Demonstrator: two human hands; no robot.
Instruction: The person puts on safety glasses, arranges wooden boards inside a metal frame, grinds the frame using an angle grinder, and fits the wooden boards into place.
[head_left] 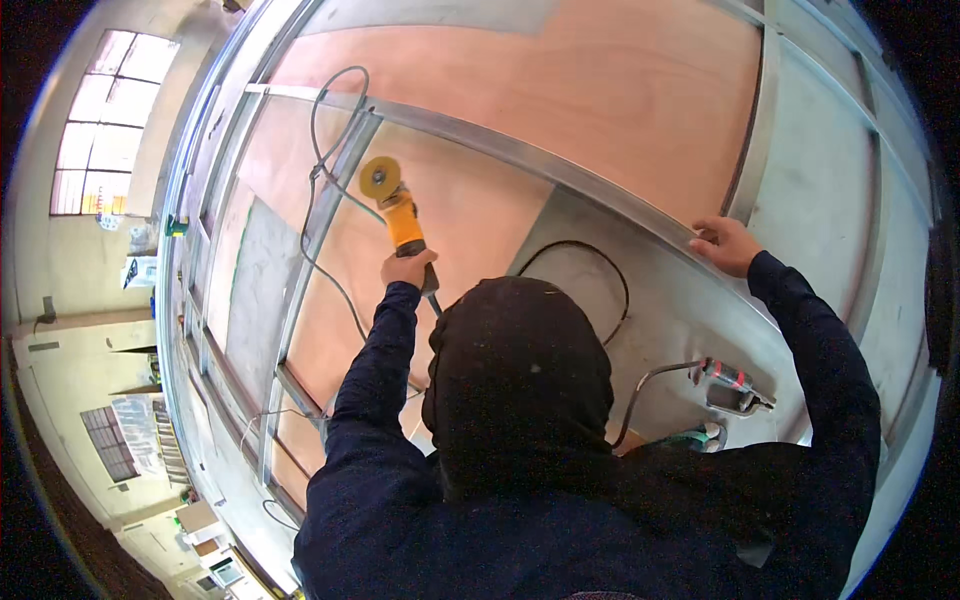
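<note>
My left hand is wrapped round the dark rear grip of a yellow angle grinder. The grinder's round yellow disc points away from me, over a pinkish wood panel. A grey cord loops to the left of the grinder. On the right, the bent fingers of my right hand are closed at the edge of a long metal frame bar, close to where a cross bar meets it. Some of those fingertips are hard to make out.
A grey and red corded tool lies on a grey sheet at the right, beside a teal item. A black cable curves over the sheet. The dark hood hides the lower middle. Windows stand far left.
</note>
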